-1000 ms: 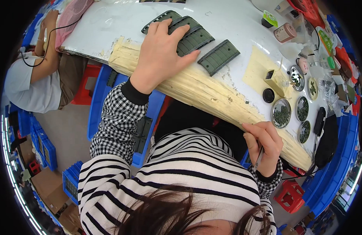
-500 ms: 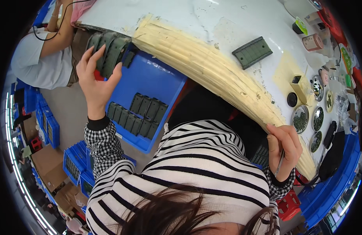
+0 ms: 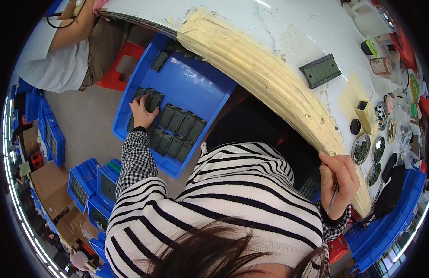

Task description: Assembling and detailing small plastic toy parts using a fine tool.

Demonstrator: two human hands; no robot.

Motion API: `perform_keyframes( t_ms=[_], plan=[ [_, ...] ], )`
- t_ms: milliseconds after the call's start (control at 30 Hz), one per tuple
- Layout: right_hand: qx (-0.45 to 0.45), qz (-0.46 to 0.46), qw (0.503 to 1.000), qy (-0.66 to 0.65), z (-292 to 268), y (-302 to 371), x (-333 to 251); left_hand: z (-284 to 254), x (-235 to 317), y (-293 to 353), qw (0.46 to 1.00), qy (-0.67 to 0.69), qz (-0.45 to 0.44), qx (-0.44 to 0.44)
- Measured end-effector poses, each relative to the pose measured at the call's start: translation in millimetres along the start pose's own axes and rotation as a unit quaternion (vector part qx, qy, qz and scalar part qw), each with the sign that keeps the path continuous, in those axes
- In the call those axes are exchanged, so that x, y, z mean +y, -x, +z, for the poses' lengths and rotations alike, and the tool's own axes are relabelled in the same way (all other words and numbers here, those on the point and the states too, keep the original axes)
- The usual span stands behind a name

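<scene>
My left hand (image 3: 144, 113) is down in a blue plastic tray (image 3: 198, 76), its fingers curved round a small row of dark green rectangular pieces (image 3: 152, 99). Beside it in the tray lie more rows of the same dark green pieces (image 3: 179, 121), and a single one (image 3: 159, 60) sits toward the far side. My right hand (image 3: 339, 181) is closed at the table's near edge, holding a slim metal tool (image 3: 334, 196) that looks like tweezers; its tip is hidden. On the white table lies one larger-looking green piece (image 3: 320, 71) with raised edges.
Yellowish tape (image 3: 265, 81) covers the table's edge. At right stand round metal dishes (image 3: 361, 149) of small parts, a black round lid (image 3: 355, 126) and a pink-labelled jar (image 3: 381, 66). A co-worker's white sleeve (image 3: 57, 65) and a red stool (image 3: 124, 65) are at far left.
My left hand has moved down into the tray with the green pieces, from above its far end. My right hand stays at the table edge with the tool.
</scene>
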State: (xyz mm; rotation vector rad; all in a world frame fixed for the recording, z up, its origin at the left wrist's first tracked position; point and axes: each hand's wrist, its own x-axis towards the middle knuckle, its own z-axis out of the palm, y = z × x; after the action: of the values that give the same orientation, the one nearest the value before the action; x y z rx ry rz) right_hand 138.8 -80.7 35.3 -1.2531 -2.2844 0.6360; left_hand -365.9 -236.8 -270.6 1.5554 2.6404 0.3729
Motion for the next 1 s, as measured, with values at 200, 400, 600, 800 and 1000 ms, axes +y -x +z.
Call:
perform_keyframes(
  t_ms=[200, 400, 600, 800, 1000],
  plan=[
    [-0.013, 0.005, 1.000, -0.003, 5.2, -4.9, -2.3, 0.1, -5.6, 17.9, 0.998, 0.014, 0.067, -0.002],
    [-0.014, 0.008, 1.000, -0.012, 8.0, -8.2, -0.5, 0.3, 2.8, 12.3, 0.997, -0.003, 0.044, 0.059],
    [-0.019, 0.001, 1.000, -0.007, 7.2, -8.7, -2.0, 16.3, 45.7, -113.2, 0.994, 0.035, 0.048, 0.091],
    [0.007, 0.015, 1.000, -0.008, -1.9, 1.2, 2.5, 54.1, 39.5, -184.0, 0.994, -0.068, -0.066, -0.060],
    [0.009, 0.010, 0.999, -0.030, -11.9, -2.3, 14.6, 11.6, 53.4, -139.9, 0.970, 0.097, -0.080, 0.207]
  ],
)
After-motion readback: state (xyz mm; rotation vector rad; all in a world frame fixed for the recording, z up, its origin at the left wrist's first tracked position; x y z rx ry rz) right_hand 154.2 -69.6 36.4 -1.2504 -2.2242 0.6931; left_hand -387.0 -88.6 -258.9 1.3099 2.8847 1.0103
